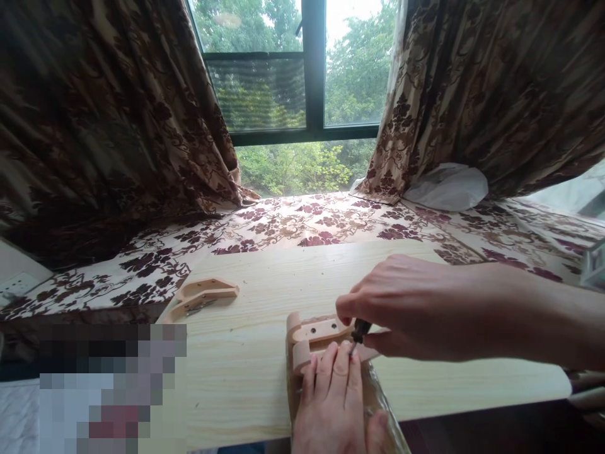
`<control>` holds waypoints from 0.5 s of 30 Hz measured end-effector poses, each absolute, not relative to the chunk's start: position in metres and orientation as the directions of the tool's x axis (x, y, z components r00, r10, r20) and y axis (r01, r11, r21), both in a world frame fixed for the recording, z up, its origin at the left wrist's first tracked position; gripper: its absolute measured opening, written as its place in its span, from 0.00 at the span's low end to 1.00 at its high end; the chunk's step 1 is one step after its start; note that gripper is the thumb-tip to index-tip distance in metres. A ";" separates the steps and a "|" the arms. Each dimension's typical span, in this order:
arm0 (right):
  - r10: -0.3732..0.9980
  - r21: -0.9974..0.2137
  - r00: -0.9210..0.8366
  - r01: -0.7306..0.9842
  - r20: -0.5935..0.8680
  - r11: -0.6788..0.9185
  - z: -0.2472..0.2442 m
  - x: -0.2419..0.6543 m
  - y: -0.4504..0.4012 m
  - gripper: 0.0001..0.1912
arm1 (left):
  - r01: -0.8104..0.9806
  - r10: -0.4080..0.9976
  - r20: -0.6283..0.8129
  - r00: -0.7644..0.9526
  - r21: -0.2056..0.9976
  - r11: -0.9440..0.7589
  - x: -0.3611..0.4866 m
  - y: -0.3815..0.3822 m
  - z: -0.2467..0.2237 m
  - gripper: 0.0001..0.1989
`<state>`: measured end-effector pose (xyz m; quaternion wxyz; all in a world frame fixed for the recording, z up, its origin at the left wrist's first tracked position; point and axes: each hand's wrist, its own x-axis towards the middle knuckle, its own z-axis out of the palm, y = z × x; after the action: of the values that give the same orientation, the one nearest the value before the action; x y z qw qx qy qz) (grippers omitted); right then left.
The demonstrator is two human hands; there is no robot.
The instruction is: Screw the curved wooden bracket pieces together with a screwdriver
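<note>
My right hand (406,309) is closed round the dark handle of a screwdriver (361,329), whose shaft points down near the fingertips of my left hand. Flat, with fingers stretched out, my left hand (331,400) presses on a pale wooden piece (301,356). Just beyond it lies a similar wooden piece (307,331) with two dark holes or screw heads showing. Both pieces rest on a brownish block (385,403) with a shiny, clear-looking wrap, partly covered by my left hand. The screwdriver's tip is hard to make out.
The block stands on a pale wooden board (236,378). Angled wooden pieces (208,290) lie at its far left, with thin metal bits (201,307) beside them. Behind are a floral cloth (312,221), a white plastic bag (449,187), curtains and a window.
</note>
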<state>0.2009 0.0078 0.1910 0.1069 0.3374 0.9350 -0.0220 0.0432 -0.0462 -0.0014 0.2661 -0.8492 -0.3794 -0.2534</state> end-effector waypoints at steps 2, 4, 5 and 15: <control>0.606 0.025 -0.763 0.617 -0.223 0.786 0.191 0.201 0.006 0.04 | 0.788 0.510 0.647 0.567 -0.246 -0.564 0.044 -0.046 0.001 0.25; 0.601 0.041 -0.768 0.609 -0.219 0.792 0.188 0.201 0.006 0.08 | 0.795 0.519 0.647 0.559 -0.238 -0.559 0.045 -0.046 0.002 0.24; 0.612 0.058 -0.761 0.615 -0.216 0.786 0.187 0.201 0.006 0.10 | 0.792 0.521 0.641 0.563 -0.239 -0.561 0.045 -0.046 0.001 0.25; 0.604 0.063 -0.764 0.607 -0.228 0.792 0.192 0.198 0.005 0.06 | 0.791 0.530 0.633 0.563 -0.227 -0.568 0.046 -0.047 0.003 0.24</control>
<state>0.1982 0.0055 0.1917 0.1191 0.3225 0.9390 -0.0072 0.0459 -0.0474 0.0034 0.2526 -0.8473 -0.3898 -0.2576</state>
